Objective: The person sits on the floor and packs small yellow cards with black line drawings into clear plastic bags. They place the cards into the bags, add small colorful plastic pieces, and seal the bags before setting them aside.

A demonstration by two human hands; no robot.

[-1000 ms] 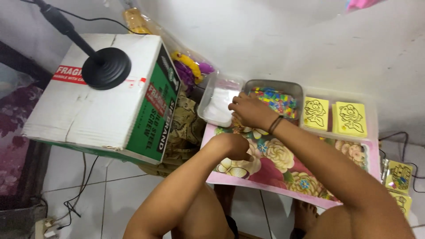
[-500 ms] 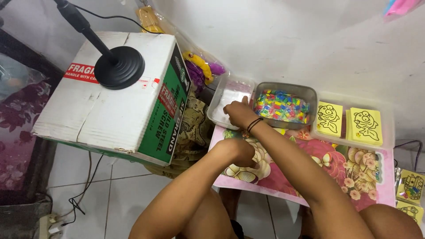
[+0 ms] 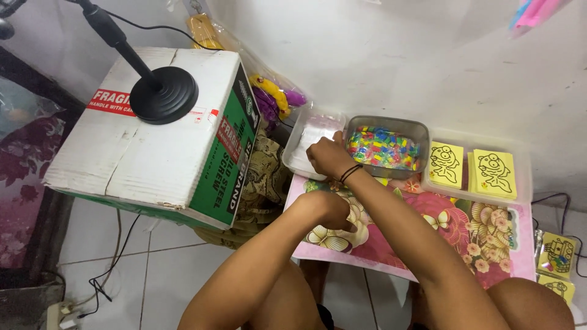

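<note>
My right hand (image 3: 330, 156), a black band on its wrist, rests curled over the near edge of a clear plastic tray (image 3: 301, 153) with white contents. It sits just left of a grey container (image 3: 422, 131) full of small colourful beads (image 3: 385, 150). Its fingertips are hidden, so a grip does not show. My left hand (image 3: 324, 208) is a closed fist resting on the pink floral table top (image 3: 465, 232), just below the right hand. Nothing shows in the fist.
A large white and green cardboard box (image 3: 147, 153) with a black round stand base (image 3: 163, 95) on it stands at left. Yellow picture cards (image 3: 494, 172) lie in a clear tray at right, more cards (image 3: 556, 253) lower right. Cables (image 3: 104, 275) run over the tiled floor.
My right hand has slid a little left, from the bead container's corner onto the clear tray's edge. The left fist stays on the table. The camera view shifted slightly.
</note>
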